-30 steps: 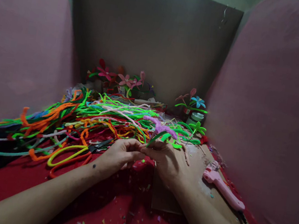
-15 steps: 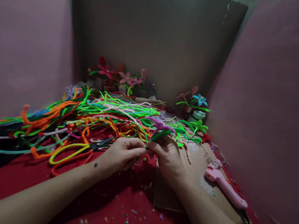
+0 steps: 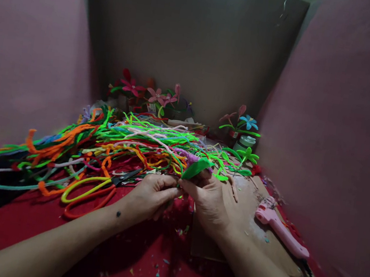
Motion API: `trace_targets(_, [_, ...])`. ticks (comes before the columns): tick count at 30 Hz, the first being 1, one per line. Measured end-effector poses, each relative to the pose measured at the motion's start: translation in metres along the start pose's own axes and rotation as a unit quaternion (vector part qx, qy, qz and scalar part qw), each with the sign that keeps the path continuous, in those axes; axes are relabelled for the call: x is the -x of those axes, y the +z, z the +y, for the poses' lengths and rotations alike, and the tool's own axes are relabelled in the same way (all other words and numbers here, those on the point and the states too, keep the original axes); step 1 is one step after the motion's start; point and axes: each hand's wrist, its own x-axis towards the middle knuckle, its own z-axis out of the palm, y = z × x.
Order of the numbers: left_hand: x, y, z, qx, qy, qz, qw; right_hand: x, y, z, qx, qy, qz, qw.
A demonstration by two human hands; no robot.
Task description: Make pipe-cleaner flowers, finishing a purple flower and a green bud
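Observation:
Between my two hands is a pipe-cleaner flower with a purple bloom (image 3: 187, 156) and a broad green leaf (image 3: 196, 168). My right hand (image 3: 207, 200) is closed, thumb and fingers pinching the flower just under the leaf. My left hand (image 3: 155, 194) is closed too, its thumb and forefinger pressed together at the stem, close against the right fingertips. The fingers hide most of the stem. Beside my left wrist lie scissors (image 3: 88, 189) with yellow and orange handles. Under my right hand is a sheet of brown cardboard (image 3: 206, 246).
A heap of coloured pipe cleaners (image 3: 151, 136) spreads behind and left of my hands. A pink glue gun (image 3: 280, 230) with a cord lies on the cardboard at right. Finished flowers (image 3: 249, 122) stand at the back near a glass jar (image 3: 246, 141). Scraps dot the red cloth (image 3: 141, 264).
The flower has turned in my fingers: the green leaf now faces me broadly, and the purple bloom sits partly behind it. Both hands stay pinched in nearly the same place.

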Motion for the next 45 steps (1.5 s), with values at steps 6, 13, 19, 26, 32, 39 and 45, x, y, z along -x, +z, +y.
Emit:
trace_targets(6, [0.003, 0.003, 0.003, -0.059, 0.023, 0.032, 0.997, 0.003, -0.004, 0.005, 0.103, -0.078, 0.032, 0.991])
trace_targets(13, [0.007, 0.003, 0.006, -0.097, 0.031, 0.046, 0.994, 0.006, -0.014, 0.012, 0.203, -0.195, 0.020, 0.959])
trace_targets(19, [0.006, 0.005, 0.001, -0.084, 0.015, 0.052, 0.995, 0.009, -0.017, 0.001, 0.242, -0.201, -0.022, 0.949])
trace_targets(26, [0.006, 0.005, 0.011, 0.003, -0.038, 0.047, 0.998, 0.005, -0.022, 0.008, 0.229, -0.208, -0.020, 0.951])
trace_targets(32, [0.005, 0.003, 0.008, 0.033, -0.046, 0.048, 0.997, 0.001, -0.024, 0.010, 0.235, -0.208, -0.042, 0.949])
trace_targets(39, [0.003, 0.005, 0.006, 0.088, -0.005, 0.106, 0.990, 0.002, -0.015, 0.003, 0.175, -0.138, 0.026, 0.975])
trace_targets(45, [0.005, 0.001, 0.010, 0.129, 0.027, 0.180, 0.975, 0.003, -0.005, 0.005, 0.118, 0.006, -0.056, 0.991])
